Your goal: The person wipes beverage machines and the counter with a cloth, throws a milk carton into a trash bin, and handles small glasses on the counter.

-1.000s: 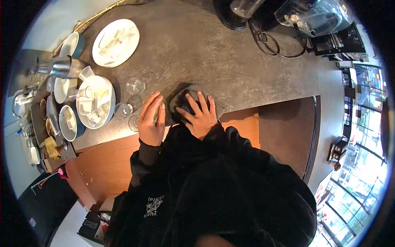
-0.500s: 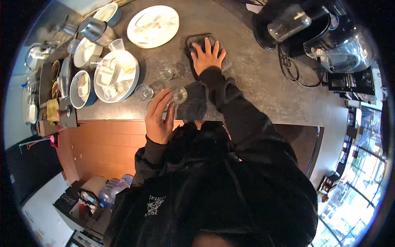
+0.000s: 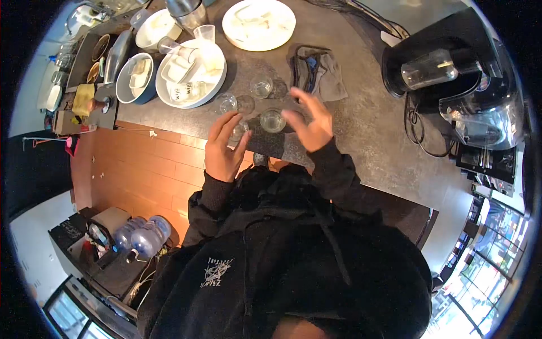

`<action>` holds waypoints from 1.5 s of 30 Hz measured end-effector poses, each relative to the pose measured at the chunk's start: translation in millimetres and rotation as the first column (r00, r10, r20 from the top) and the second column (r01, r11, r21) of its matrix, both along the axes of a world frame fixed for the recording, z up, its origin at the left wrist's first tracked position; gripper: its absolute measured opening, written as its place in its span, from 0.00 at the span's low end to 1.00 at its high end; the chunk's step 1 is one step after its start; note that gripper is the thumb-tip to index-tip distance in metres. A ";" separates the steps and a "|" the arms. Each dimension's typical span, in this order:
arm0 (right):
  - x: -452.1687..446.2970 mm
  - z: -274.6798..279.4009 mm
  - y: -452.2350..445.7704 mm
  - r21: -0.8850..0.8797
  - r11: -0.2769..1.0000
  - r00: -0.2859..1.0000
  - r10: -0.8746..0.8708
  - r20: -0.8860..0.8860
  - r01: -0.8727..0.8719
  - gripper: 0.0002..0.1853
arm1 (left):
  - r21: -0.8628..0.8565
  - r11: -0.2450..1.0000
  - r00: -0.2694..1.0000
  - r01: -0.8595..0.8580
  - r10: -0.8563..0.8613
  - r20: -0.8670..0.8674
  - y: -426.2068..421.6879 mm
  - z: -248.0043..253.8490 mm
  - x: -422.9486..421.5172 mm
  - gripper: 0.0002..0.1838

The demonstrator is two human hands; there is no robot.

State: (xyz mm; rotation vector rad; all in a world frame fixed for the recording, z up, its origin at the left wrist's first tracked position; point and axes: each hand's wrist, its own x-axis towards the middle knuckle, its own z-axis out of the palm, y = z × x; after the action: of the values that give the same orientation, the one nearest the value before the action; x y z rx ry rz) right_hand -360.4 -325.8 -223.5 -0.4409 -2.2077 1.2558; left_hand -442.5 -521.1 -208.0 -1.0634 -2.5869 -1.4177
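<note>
My left hand [image 3: 223, 150] is at the counter's front edge, thumb and fingers apart and curved about a small clear glass [image 3: 239, 131]. A firm grip on that glass does not show. My right hand [image 3: 314, 123] is raised over the counter, palm turned inward and fingers spread, holding nothing. Just left of its thumb stands another clear glass [image 3: 272, 121]. Two more clear glasses, a left one [image 3: 227, 103] and a farther one [image 3: 261, 87], stand behind. Beyond my right hand lies a crumpled dark grey cloth [image 3: 322, 72].
To the left, a large white bowl [image 3: 221, 85] holds containers and a measuring cup; a blue bowl [image 3: 121, 93] sits beside it. A white plate [image 3: 288, 28] lies at the back. On the right are black machines [image 3: 446, 42] and a coiled cable [image 3: 415, 127].
My right hand has lifted off the dark cloth and come back toward the glasses. My left hand has shifted left to a neighbouring glass. The whole view has turned.
</note>
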 end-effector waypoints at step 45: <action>-16.6 11.7 -66.6 0.022 0.977 0.970 0.208 0.125 -0.212 0.32 | 0.082 0.993 0.997 -0.080 0.078 0.030 -25.1 10.9 -1.4 0.28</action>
State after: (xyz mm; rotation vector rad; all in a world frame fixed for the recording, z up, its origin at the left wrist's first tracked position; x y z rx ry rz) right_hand -376.9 -392.4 -211.8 -0.2817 -2.4286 1.3265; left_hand -443.9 -546.2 -197.1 -0.9276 -2.5322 -1.5158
